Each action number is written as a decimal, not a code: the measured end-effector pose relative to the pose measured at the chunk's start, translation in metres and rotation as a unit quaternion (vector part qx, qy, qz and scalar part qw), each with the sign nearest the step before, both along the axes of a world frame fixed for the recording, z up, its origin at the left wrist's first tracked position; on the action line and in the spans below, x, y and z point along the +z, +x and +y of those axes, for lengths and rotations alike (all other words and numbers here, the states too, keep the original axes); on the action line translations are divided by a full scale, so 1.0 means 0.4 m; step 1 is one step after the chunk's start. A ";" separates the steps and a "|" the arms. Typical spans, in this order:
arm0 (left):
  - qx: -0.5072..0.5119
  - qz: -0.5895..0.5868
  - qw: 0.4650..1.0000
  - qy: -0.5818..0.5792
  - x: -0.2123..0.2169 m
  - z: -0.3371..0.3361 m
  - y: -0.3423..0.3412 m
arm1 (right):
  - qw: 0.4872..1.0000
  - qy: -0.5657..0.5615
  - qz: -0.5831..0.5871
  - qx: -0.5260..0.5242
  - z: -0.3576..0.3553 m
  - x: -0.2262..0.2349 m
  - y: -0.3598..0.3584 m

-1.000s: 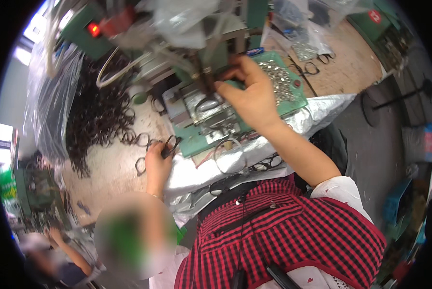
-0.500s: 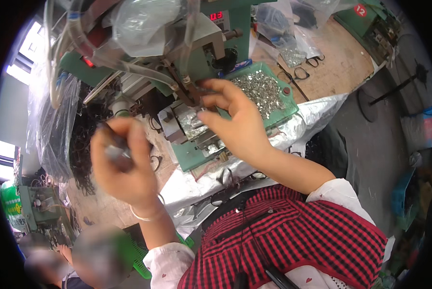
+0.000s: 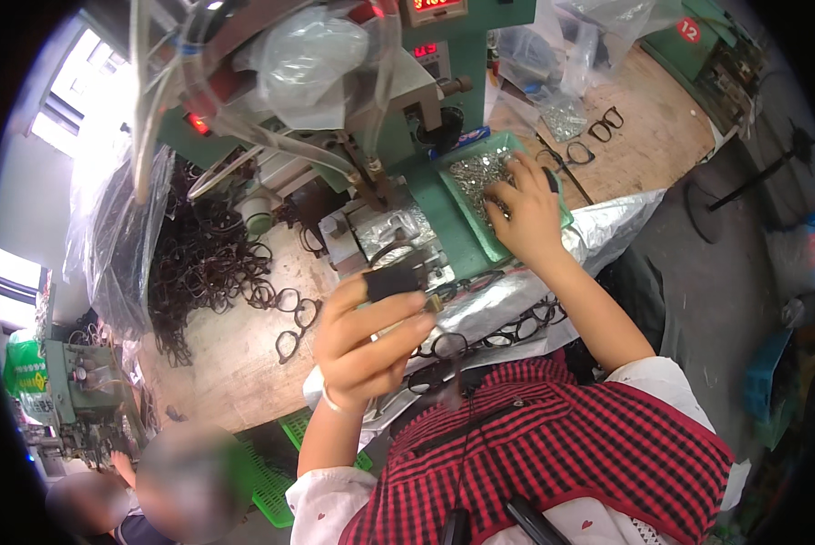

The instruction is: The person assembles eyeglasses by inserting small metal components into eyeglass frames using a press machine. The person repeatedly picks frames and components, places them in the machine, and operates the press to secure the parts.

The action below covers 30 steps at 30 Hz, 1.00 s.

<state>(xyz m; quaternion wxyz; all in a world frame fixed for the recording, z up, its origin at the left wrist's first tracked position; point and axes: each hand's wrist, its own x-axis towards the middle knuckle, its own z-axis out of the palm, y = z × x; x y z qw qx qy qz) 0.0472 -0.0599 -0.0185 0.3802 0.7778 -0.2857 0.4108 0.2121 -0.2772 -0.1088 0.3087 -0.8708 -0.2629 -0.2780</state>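
Head view of a person at a wooden counter (image 3: 244, 363) before a green machine (image 3: 462, 100). The left hand (image 3: 371, 345) is raised above the counter's near edge, its fingers (image 3: 385, 313) curled narrowly around a small dark piece (image 3: 391, 282), which sits pinched between the thumb and the forefinger and projects above the knuckles; its exact kind cannot be told. The right hand (image 3: 527, 213) reaches forward into a green tray (image 3: 480, 241) just right of the machine's base, fingers spread and bent down onto a heap of small silvery metal parts (image 3: 480, 173); whether any part is gripped beneath the fingertips cannot be told. The tray rests on crumpled silver foil sheeting (image 3: 607, 227) draped over the counter's front edge. Dark spectacle frames (image 3: 480, 336) lie in a row on the foil between the two forearms, close beneath the left hand. A large tangled pile of further dark frames (image 3: 208, 263) lies on the counter to the left, beside a clear plastic bag (image 3: 117, 227). A second person, blurred, is at lower left.
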 end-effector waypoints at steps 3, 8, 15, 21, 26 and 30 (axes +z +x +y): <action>0.048 -0.003 0.997 0.064 -0.055 0.033 0.026 | 0.999 0.035 -0.003 0.008 0.021 -0.037 0.043; 0.049 0.027 0.991 0.119 -0.039 0.025 0.035 | 0.994 0.067 0.089 -0.010 -0.019 -0.027 0.060; 0.069 0.029 0.992 0.099 -0.055 0.017 0.030 | 0.997 -0.026 -0.024 0.071 0.030 -0.029 0.076; 0.395 0.024 0.917 0.045 -0.152 0.112 -0.113 | 0.960 0.184 0.188 -0.097 -0.069 0.009 0.181; 0.468 0.332 0.814 0.091 -0.301 0.402 -0.262 | 0.990 0.092 0.102 0.021 -0.034 -0.042 0.125; 0.478 0.349 0.794 0.139 -0.365 0.399 -0.310 | 0.967 0.192 0.159 0.053 0.011 -0.016 0.078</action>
